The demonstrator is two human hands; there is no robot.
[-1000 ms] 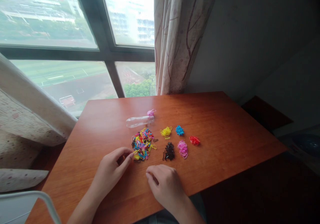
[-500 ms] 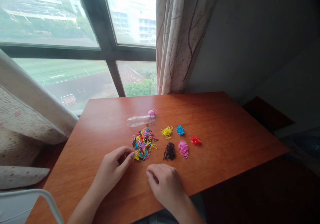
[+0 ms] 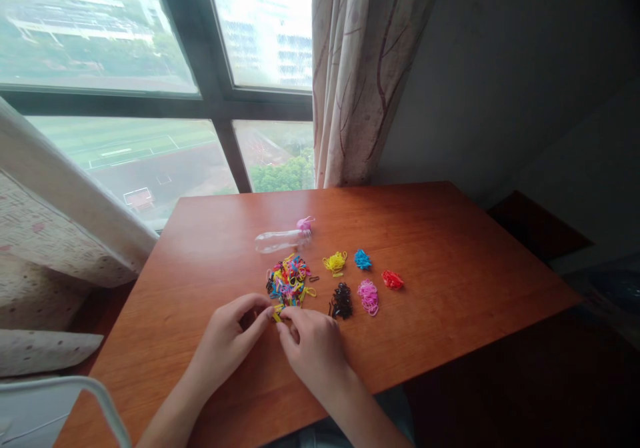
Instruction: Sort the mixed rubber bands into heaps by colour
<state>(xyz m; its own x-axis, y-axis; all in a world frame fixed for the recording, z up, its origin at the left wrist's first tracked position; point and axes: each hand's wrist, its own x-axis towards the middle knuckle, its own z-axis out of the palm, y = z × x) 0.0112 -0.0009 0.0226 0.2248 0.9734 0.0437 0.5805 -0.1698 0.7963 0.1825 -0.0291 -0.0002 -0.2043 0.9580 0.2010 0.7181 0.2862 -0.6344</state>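
Observation:
A mixed pile of small rubber bands (image 3: pixel 290 280) in many colours lies on the table. At its near edge my left hand (image 3: pixel 237 325) is closed, thumb and fingertips together. My right hand (image 3: pixel 313 341) is pinched at the same edge, its fingertips close to those of the left. Yellow rubber bands (image 3: pixel 277 313) show between the two sets of fingertips. Whether either hand grips one of them is hidden. To the right are sorted heaps: black bands (image 3: pixel 342 301), pink bands (image 3: pixel 369 297), yellow bands (image 3: pixel 335 263), blue bands (image 3: pixel 363 259) and red bands (image 3: pixel 393 279).
Behind the mixed pile a clear plastic bottle (image 3: pixel 280 241) lies on its side, with a pink cap (image 3: pixel 305 224) beside its mouth. The wooden table (image 3: pixel 450 248) reaches to the window and curtain (image 3: pixel 350 101). A white curved frame (image 3: pixel 100 395) stands at lower left.
My right hand has moved left and forward from the bare tabletop to the near edge of the mixed pile, beside my left fingertips. My left hand has barely moved.

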